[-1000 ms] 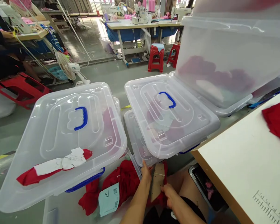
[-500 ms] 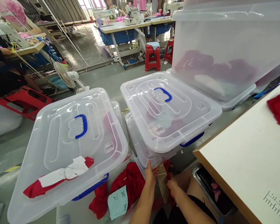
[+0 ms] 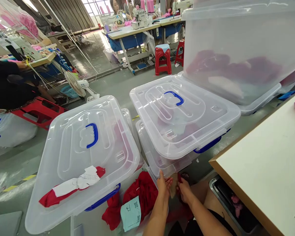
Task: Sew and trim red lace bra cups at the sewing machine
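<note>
My left hand [image 3: 164,186] and my right hand [image 3: 184,189] are low in the picture, close together, under the front edge of a clear storage box. Between them stands a thin brown cardboard piece [image 3: 173,189], seen edge-on; both hands press against it with fingers stretched. Red fabric [image 3: 140,191] lies just left of my left hand, with a pale blue paper tag [image 3: 130,213] marked with a number on it. My legs are below the hands.
Clear lidded boxes with blue handles stand ahead: one at left [image 3: 88,147] with red-and-white cloth [image 3: 71,185] on its lid, one at centre [image 3: 182,114], a larger tub [image 3: 236,49] at right. A white table [image 3: 267,167] is at right. Sewing tables, red stools and a floor fan are behind.
The cardboard piece has turned from face-on to edge-on and the hands have closed in on it, moving up under the box edge. The camera view shifted right.
</note>
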A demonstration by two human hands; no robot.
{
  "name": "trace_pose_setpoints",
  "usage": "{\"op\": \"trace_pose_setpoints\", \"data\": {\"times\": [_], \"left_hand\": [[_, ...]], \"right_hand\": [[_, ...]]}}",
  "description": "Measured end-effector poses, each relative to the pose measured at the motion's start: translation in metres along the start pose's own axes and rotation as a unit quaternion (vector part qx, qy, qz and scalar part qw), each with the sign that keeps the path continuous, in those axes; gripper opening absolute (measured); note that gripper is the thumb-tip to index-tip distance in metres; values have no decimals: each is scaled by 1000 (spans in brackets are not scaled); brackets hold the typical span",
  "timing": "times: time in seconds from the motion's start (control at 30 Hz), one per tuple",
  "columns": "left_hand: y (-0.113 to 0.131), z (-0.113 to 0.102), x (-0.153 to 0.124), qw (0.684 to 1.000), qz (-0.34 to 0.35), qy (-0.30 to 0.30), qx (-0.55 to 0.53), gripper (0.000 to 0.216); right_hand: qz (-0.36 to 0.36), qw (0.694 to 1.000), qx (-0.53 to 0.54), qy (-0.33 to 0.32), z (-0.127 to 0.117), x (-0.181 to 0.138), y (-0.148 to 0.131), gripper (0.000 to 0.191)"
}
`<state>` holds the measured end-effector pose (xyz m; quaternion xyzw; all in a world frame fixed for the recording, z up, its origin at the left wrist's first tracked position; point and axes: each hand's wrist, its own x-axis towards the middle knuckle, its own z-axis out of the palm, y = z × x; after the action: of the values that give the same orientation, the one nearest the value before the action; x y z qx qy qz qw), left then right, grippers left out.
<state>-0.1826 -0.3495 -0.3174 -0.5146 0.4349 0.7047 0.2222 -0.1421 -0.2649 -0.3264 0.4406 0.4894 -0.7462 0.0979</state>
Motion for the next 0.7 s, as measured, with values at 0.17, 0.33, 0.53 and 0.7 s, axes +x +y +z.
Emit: {"op": "trace_pose_setpoints", "data": {"times": [0.17, 0.33, 0.53, 0.7], "left_hand": [[1, 0, -1, 1000, -3, 7, 4, 34], [-4, 1, -9, 1000, -16, 3, 11, 33], [19, -5, -74, 990, 131, -45, -33, 32], [63, 4, -142, 938, 293, -183, 30, 52]], "right_hand": [[5, 998, 49, 33, -7, 10, -3, 33], [-26, 993, 50, 108, -10, -3, -6, 21], [-117, 988, 64, 72, -3, -47, -32, 31], [-126, 986, 86, 65, -7, -66, -45, 41]]}}
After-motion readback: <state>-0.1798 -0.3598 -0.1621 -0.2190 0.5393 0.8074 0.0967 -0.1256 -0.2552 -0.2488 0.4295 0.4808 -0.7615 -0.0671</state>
